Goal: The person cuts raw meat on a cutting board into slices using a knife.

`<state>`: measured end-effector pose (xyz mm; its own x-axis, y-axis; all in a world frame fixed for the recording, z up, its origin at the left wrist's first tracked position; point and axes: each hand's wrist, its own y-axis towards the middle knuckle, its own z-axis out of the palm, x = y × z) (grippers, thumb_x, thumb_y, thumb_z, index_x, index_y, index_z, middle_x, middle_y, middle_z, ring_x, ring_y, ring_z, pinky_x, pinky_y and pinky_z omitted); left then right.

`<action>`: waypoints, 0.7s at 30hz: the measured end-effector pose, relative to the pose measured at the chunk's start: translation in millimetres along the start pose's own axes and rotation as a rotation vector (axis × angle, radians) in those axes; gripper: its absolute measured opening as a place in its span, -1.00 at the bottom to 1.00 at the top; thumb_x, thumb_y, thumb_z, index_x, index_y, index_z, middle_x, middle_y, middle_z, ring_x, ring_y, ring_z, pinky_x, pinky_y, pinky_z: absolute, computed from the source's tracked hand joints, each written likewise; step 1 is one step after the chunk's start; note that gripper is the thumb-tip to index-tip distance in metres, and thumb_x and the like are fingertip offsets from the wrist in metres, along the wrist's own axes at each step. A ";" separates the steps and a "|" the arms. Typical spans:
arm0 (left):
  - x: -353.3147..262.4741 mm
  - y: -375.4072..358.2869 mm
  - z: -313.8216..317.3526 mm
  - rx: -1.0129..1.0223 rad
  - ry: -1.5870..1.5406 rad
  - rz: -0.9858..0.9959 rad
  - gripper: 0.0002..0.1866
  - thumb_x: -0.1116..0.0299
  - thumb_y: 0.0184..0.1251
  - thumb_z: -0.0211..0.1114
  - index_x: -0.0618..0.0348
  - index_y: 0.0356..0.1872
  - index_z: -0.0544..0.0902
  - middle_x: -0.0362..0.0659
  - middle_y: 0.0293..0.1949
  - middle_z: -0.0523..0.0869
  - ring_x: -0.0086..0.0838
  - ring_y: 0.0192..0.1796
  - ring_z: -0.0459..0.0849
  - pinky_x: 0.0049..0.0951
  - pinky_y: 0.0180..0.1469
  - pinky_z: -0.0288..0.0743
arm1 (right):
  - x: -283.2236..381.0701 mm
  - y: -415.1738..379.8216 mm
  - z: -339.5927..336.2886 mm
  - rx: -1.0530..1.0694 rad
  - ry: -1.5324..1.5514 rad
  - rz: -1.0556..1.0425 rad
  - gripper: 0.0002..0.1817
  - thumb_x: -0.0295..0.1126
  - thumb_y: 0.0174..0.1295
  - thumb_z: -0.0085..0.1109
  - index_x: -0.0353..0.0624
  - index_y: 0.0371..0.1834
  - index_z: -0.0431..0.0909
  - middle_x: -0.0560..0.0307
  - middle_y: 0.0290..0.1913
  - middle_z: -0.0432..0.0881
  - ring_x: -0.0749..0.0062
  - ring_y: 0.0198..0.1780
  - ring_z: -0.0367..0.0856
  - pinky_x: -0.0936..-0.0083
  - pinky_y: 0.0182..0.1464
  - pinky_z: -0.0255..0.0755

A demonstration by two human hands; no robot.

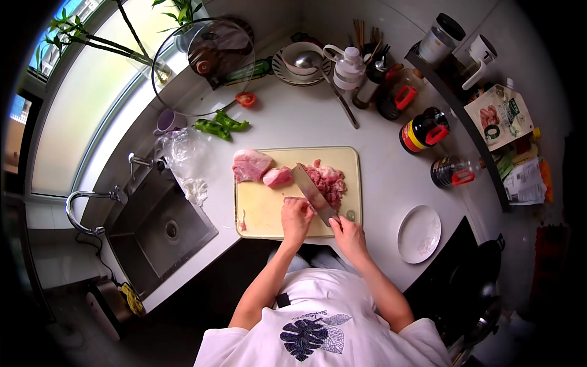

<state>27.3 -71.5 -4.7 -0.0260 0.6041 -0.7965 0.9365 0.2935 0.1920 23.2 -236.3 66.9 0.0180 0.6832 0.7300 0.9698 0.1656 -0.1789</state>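
Resting on cutting board [263,214]: raw meat [251,166], soft, likely slippery, best pinned under curled fingertips. Right hand [349,236]: clamped on cleaver [312,191], stiff, probably weighty, best taken by the handle. Left hand [296,214]: beside it, grip unclear.

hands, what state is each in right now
Left hand: fingers bent beside the cleaver; can't tell if gripping.
Right hand: closed, holding the cleaver.
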 end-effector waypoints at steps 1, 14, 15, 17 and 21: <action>0.7 -0.8 0.6 0.000 -0.005 -0.006 -0.91 0.58 0.06 0.38 0.24 -0.41 0.65 -0.11 -0.36 0.66 -0.23 -0.27 0.60 -0.29 -0.17 0.51 | -0.7 1.6 0.2 -0.001 0.001 0.001 -0.71 -0.21 0.41 0.15 -0.27 -0.22 0.61 -0.25 -0.44 0.63 -0.24 -0.34 0.64 0.06 -0.33 0.45; 5.9 -1.4 0.1 -0.003 -0.056 -0.089 -0.92 0.54 0.14 0.39 0.28 -0.34 0.67 -0.05 -0.34 0.65 -0.26 -0.31 0.64 -0.34 -0.22 0.55 | -18.5 -21.4 -10.1 0.067 -0.030 0.070 -0.69 -0.18 0.42 0.12 -0.23 -0.30 0.60 -0.23 -0.39 0.67 -0.24 -0.30 0.65 -0.05 -0.25 0.47; 6.0 -1.7 -0.3 0.001 -0.054 -0.088 -0.92 0.54 0.14 0.39 0.28 -0.34 0.67 -0.05 -0.34 0.65 -0.26 -0.31 0.64 -0.34 -0.22 0.55 | -18.4 -17.0 -5.2 0.059 -0.027 0.050 -0.68 -0.17 0.42 0.12 -0.23 -0.31 0.60 -0.24 -0.40 0.66 -0.25 -0.31 0.65 -0.05 -0.27 0.47; 6.6 -1.5 -2.1 0.021 -0.083 -0.120 -0.92 0.56 0.13 0.38 0.28 -0.35 0.66 -0.05 -0.33 0.64 -0.26 -0.31 0.64 -0.34 -0.21 0.55 | -25.7 -0.3 13.2 0.049 -0.010 0.013 -0.69 -0.19 0.41 0.14 -0.26 -0.28 0.60 -0.25 -0.41 0.65 -0.25 -0.31 0.65 0.00 -0.29 0.47; 9.1 -0.3 -2.4 0.020 -0.071 -0.087 -0.92 0.56 0.13 0.37 0.28 -0.36 0.65 -0.05 -0.33 0.64 -0.25 -0.31 0.63 -0.34 -0.21 0.55 | -19.1 16.1 14.3 0.087 0.011 0.010 -0.70 -0.21 0.40 0.17 -0.29 -0.24 0.62 -0.25 -0.41 0.66 -0.24 -0.31 0.65 0.06 -0.31 0.49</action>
<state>25.9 -64.3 -10.7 -0.0835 0.5224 -0.8486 0.9386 0.3273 0.1092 35.0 -236.6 40.6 0.0305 0.6776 0.7348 0.9448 0.2203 -0.2424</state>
